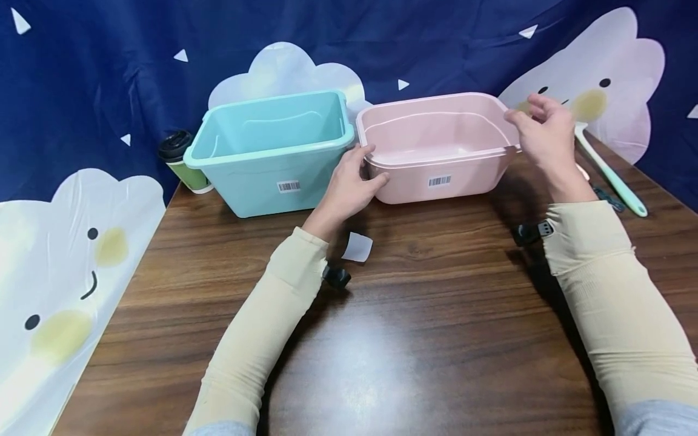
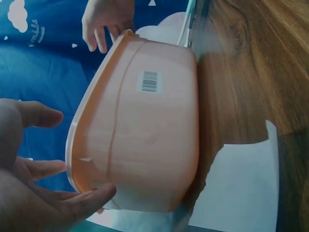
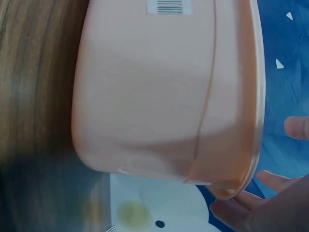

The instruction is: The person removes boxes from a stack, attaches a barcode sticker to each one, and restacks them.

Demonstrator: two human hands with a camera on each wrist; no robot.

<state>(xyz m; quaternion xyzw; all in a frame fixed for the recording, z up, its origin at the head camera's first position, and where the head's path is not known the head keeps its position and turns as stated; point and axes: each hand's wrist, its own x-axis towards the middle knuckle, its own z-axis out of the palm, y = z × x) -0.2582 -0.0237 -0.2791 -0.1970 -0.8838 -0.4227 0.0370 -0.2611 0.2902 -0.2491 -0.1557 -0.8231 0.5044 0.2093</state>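
A pink plastic bin [image 1: 463,178] with a barcode label on its front stands upright at the back of the table. At its left front corner is my left hand [image 1: 350,184], thumb and fingers spread; a fingertip reaches the rim and another digit lies against the wall. Beside the right end of the rim, my right hand [image 1: 544,130] has loosely bent fingers, some close to or touching the rim's edge in the right wrist view. Left of the pink bin stands a taller turquoise bin [image 1: 262,181], also labelled.
A white piece of paper [image 1: 357,247] lies in front of the bins. A green cup with a black lid [image 1: 176,145] stands behind the turquoise bin's left side. A turquoise-handled utensil [image 1: 613,172] lies at the right. A blue cloud-patterned cloth [image 1: 436,42] hangs behind.
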